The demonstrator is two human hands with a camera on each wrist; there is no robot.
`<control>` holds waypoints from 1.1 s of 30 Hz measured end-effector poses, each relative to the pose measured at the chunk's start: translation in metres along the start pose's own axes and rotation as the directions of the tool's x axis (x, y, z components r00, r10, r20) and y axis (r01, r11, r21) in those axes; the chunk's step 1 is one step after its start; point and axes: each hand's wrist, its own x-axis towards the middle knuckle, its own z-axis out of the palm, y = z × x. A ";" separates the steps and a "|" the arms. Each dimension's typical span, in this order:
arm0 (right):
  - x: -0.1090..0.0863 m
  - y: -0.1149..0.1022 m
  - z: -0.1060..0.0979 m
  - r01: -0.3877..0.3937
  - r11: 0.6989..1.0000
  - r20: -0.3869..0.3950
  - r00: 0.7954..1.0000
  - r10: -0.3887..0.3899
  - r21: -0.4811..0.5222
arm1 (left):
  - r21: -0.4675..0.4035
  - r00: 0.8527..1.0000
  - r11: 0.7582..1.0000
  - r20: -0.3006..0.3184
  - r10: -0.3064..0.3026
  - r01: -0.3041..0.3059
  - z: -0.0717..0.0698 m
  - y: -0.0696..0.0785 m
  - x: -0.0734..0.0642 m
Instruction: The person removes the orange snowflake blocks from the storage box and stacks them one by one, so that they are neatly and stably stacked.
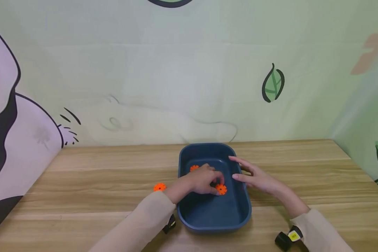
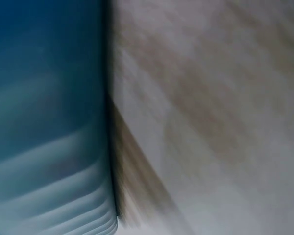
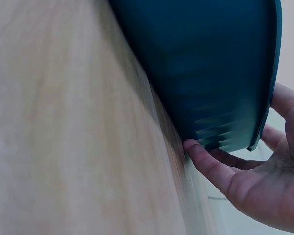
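A dark blue rectangular bin (image 1: 214, 217) stands on the wooden table, and two orange notched discs are inside. My left hand (image 1: 203, 180) reaches into it over the left rim, pinching the nearer orange notched disc (image 1: 221, 189) between thumb and fingers. The farther disc (image 1: 194, 168) lies by the knuckles, partly hidden. On the table left of the bin is a third disc (image 1: 159, 187), partly covered by the forearm. My right hand (image 1: 261, 178) holds the bin's right side, thumb over the rim; the right wrist view shows other fingers (image 3: 210, 164) against the outer wall.
A patterned wall (image 1: 176, 77) rises behind the table's back edge. Black wrist devices sit under the left sleeve (image 1: 169, 224) and by the right sleeve (image 1: 288, 238). The left wrist view shows only the bin's ribbed outer side (image 2: 49, 147) and blurred table.
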 end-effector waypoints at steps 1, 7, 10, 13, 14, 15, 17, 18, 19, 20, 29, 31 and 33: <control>0.000 0.000 0.000 -0.001 1.000 0.000 1.000 0.001 -0.003 | 0.000 1.000 1.000 -0.004 -0.002 0.002 0.000 0.000 0.000; -0.002 -0.001 0.000 -0.013 0.999 -0.023 1.000 0.012 -0.049 | -0.098 1.000 0.995 -0.016 0.017 -0.019 0.000 -0.001 0.001; -0.002 -0.001 0.000 -0.018 0.998 -0.028 0.999 0.016 -0.061 | -0.172 0.998 0.984 -0.032 0.046 -0.050 -0.002 -0.002 -0.002; -0.001 -0.001 0.000 -0.018 0.998 -0.023 1.000 0.016 -0.066 | -0.232 0.995 0.968 -0.057 0.082 -0.093 -0.005 -0.002 -0.006; -0.001 -0.001 0.000 -0.017 0.998 -0.022 1.000 0.016 -0.066 | -0.256 0.994 0.961 -0.065 0.093 -0.106 -0.006 -0.001 -0.008; -0.001 -0.001 -0.001 -0.017 0.998 -0.019 1.000 0.016 -0.064 | -0.276 0.992 0.954 -0.073 0.105 -0.121 -0.007 -0.001 -0.010; -0.001 -0.001 -0.001 -0.015 0.998 -0.019 1.000 0.014 -0.066 | -0.321 0.988 0.936 -0.089 0.124 -0.146 -0.010 0.000 -0.014; -0.001 -0.001 -0.001 -0.014 0.997 -0.021 1.000 0.013 -0.069 | -0.352 0.987 0.923 -0.099 0.128 -0.155 -0.011 0.000 -0.017; -0.001 -0.001 -0.001 -0.014 0.997 -0.022 1.000 0.013 -0.069 | -0.375 0.985 0.913 -0.114 0.129 -0.163 -0.013 0.000 -0.019; -0.001 -0.001 -0.001 -0.015 0.997 -0.024 1.000 0.013 -0.071 | -0.391 0.983 0.905 -0.131 0.128 -0.169 -0.014 -0.001 -0.021; -0.001 -0.002 0.000 -0.024 0.996 -0.042 0.999 0.021 -0.086 | -0.445 0.975 0.891 -0.224 -0.006 -0.097 -0.030 -0.012 -0.051; -0.001 -0.001 0.000 -0.020 0.997 -0.044 0.999 0.016 -0.079 | -0.470 0.975 0.880 -0.221 -0.034 -0.076 -0.032 -0.016 -0.057; -0.001 -0.001 0.000 -0.014 0.997 -0.040 0.999 0.011 -0.074 | -0.495 0.976 0.867 -0.211 -0.063 -0.051 -0.034 -0.019 -0.064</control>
